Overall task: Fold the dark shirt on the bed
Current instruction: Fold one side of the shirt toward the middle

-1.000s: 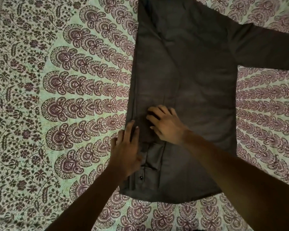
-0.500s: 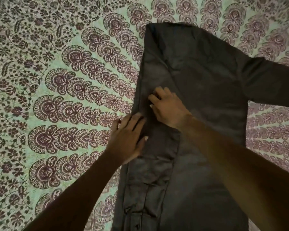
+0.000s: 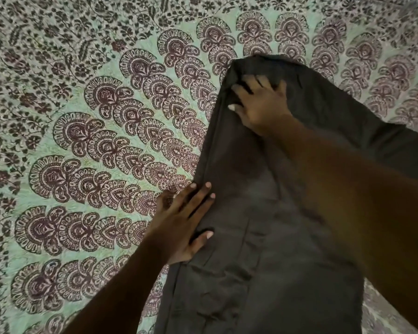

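The dark shirt [image 3: 263, 237] lies flat on the bed, its left side folded inward with a sleeve running down along that fold. The other sleeve stretches out to the right edge of view. My left hand [image 3: 181, 222] lies flat with straight fingers on the shirt's left folded edge, about midway down. My right hand [image 3: 258, 104] presses with spread fingers on the upper left corner of the shirt, near the shoulder. My right forearm covers part of the shirt's middle.
The bedsheet [image 3: 94, 153] is pale green with a maroon paisley and floral print and spreads out left of the shirt and beyond its top. Nothing else lies on it in view.
My right hand has slid up the folded edge from the middle to the shoulder corner. My left hand has stayed on the left edge, and the view has shifted toward the top of the shirt.
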Motion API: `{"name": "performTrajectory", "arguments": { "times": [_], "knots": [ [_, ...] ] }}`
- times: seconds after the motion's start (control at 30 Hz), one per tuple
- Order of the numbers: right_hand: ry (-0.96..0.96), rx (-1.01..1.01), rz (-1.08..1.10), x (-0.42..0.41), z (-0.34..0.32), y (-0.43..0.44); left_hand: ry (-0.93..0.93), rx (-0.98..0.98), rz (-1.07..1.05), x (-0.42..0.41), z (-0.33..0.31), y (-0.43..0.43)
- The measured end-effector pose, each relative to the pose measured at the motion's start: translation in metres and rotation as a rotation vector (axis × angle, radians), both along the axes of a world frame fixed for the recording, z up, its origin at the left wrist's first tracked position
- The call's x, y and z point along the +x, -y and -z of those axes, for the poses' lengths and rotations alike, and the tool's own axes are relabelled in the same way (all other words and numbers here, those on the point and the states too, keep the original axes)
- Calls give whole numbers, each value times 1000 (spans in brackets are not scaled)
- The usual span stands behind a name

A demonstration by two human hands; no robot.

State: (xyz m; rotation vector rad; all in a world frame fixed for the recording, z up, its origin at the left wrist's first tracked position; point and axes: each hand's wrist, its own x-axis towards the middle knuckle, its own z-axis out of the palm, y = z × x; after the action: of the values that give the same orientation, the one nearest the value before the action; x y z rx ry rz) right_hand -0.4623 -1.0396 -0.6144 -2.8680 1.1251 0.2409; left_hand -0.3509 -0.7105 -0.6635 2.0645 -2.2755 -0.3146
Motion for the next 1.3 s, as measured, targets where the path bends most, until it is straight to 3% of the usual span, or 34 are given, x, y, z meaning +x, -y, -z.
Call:
{"name": "performTrajectory", "arguments": {
  "times": [0.33, 0.53, 0.63, 0.8, 0.9, 1.07, 1.3],
  "knots": [
    [-64, 30, 217, 38, 7, 28, -23, 4, -6, 1, 1, -2],
    [285, -20, 444, 50, -3, 25, -17, 24, -4, 2, -1, 0],
    [470, 141, 610, 62, -10, 30, -22, 23, -9, 2, 2, -1],
    [421, 251, 771, 87, -19, 48, -32, 30, -7, 2, 5, 0],
    [502, 325, 868, 90, -20, 58, -37, 25, -9, 3, 5, -1],
    [518, 248, 806, 86, -22, 66, -36, 20, -9, 3, 4, -1],
    [496, -69, 334, 40, -2, -2, -54, 28, -7, 4, 2, 1]
  ]
}}
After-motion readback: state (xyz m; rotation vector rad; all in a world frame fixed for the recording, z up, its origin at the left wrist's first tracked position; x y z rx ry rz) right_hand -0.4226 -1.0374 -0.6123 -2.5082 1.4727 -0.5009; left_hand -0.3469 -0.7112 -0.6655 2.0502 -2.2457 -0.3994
